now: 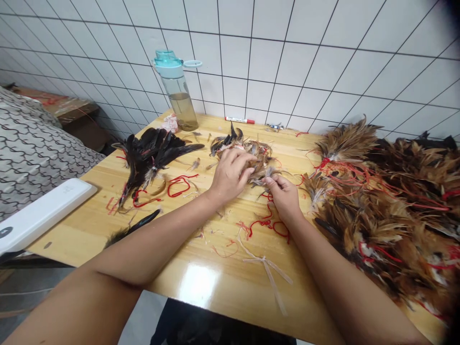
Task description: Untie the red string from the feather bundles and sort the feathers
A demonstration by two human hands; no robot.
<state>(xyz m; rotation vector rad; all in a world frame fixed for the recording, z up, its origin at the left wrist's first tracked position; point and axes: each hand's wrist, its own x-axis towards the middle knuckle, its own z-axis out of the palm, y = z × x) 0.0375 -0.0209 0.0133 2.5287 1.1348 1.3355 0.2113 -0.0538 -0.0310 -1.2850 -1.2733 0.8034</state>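
Observation:
My left hand (233,175) lies over a small pile of mixed brown and dark feathers (264,147) in the middle of the table. Its fingers are bent but apart from the thumb, and part of the pile is hidden under them. Close by on the right, my right hand (284,194) pinches a small greyish feather (270,173) between thumb and forefinger. Red string (266,221) lies loose on the table just below the right hand. Left of the pile rests a bunch of black feathers (151,151), with more red string (178,186) near it.
Brown feather bundles tied with red string (373,215) cover the right side of the wooden table (247,282). A water bottle (184,108) and a red-capped marker (240,120) stand and lie near the tiled wall. A white device (46,211) juts over the left edge. A pale ribbon (264,259) lies in front.

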